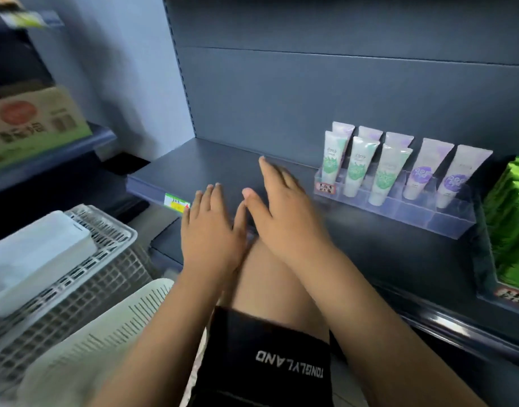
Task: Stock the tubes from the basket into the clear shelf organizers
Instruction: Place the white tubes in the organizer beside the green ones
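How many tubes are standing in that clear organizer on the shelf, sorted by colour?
green tubes: 3
purple tubes: 5, counting three in the back row, which show only their tops
Total: 8 tubes in the clear organizer

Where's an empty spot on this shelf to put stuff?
The dark shelf is bare from its left end to the clear organizer. The organizer's front row looks empty too. Tubes crowd its back rows; green packs fill the far right.
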A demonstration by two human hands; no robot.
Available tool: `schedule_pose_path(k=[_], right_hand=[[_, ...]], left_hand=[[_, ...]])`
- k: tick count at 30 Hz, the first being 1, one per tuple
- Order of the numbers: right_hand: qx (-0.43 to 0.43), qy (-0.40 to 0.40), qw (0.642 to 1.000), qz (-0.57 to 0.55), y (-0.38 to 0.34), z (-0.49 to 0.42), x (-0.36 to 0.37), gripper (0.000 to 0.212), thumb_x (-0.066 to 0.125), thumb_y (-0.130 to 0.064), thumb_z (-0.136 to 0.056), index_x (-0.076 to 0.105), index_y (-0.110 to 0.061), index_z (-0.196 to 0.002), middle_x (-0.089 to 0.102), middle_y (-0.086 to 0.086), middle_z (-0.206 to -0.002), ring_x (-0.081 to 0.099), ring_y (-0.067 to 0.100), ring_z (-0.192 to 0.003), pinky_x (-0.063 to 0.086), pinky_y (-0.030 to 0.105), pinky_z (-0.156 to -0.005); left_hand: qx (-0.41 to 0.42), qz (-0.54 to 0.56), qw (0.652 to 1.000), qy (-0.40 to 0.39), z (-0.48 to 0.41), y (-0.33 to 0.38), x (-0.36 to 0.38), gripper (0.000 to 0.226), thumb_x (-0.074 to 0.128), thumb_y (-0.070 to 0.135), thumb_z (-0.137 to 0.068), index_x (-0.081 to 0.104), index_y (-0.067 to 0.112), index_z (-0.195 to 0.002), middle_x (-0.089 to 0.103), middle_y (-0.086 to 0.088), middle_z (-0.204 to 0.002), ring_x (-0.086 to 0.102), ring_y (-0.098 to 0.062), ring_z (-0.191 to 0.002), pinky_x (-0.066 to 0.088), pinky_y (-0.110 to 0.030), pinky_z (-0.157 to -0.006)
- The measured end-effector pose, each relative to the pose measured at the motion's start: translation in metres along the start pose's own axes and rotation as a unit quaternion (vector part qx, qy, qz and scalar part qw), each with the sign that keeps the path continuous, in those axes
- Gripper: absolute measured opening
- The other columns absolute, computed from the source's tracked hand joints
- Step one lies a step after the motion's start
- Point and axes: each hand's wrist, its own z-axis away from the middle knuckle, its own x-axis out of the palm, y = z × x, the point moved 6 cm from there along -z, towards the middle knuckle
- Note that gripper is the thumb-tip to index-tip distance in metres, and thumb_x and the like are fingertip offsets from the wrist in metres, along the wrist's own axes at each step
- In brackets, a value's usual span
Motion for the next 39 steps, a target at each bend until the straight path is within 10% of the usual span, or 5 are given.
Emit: schedule_pose_path(k=[8,15,27,34,39], right_hand=[[-0.167,-0.165,0.970,0.063,-0.112,0.035,0.151,0.068,0.042,-0.049,-0.102,0.027,-0.013,-0.158,0.032,0.010,-0.162,0.021,0.028,-0.153,0.023,0.042,-0.123],[-0.147,-0.336,0.927,0.082,-0.116,0.072,0.253,0.057,0.044,-0.044,-0.102,0.036,-0.013,-0.150,0.041,0.009,-0.155,0.034,0.030,-0.145,0.036,0.042,-0.110],[0.159,-0.566,0.804,0.088,-0.057,0.116,0.387,0.020,0.064,-0.019,-0.086,0.064,-0.012,-0.105,0.066,0.007,-0.094,0.066,0.031,-0.089,0.058,0.040,-0.084],[0.279,-0.614,0.730,0.115,-0.020,0.114,0.481,0.022,0.051,-0.009,-0.098,0.064,0.001,-0.113,0.063,0.012,-0.104,0.064,0.028,-0.108,0.054,0.036,-0.097],[0.511,-0.547,0.663,0.000,0.022,0.177,0.527,0.052,0.035,-0.021,-0.106,0.027,0.001,-0.152,0.032,0.025,-0.156,0.030,0.040,-0.145,0.025,0.050,-0.120]], left_hand=[[-0.185,-0.109,0.976,0.015,0.099,-0.181,-0.042,0.078,0.022,0.065,-0.101,0.029,0.011,-0.157,0.031,-0.009,-0.164,0.021,-0.026,-0.154,0.017,-0.048,-0.126],[-0.301,-0.149,0.940,-0.051,0.187,-0.290,-0.018,0.073,0.030,0.061,-0.101,0.036,0.008,-0.151,0.039,-0.012,-0.159,0.026,-0.032,-0.152,0.020,-0.051,-0.124],[-0.442,0.025,0.849,-0.288,0.236,-0.359,0.149,0.059,0.044,0.051,-0.102,0.046,0.010,-0.145,0.053,-0.016,-0.145,0.048,-0.036,-0.134,0.039,-0.044,-0.108],[-0.524,0.135,0.755,-0.371,0.230,-0.380,0.238,0.055,0.058,0.039,-0.092,0.054,0.002,-0.133,0.058,-0.016,-0.132,0.056,-0.037,-0.119,0.043,-0.036,-0.090],[-0.518,0.145,0.769,-0.345,0.223,-0.395,0.266,0.038,0.065,0.032,-0.081,0.047,0.016,-0.111,0.055,-0.005,-0.113,0.055,-0.023,-0.096,0.043,-0.034,-0.077]])
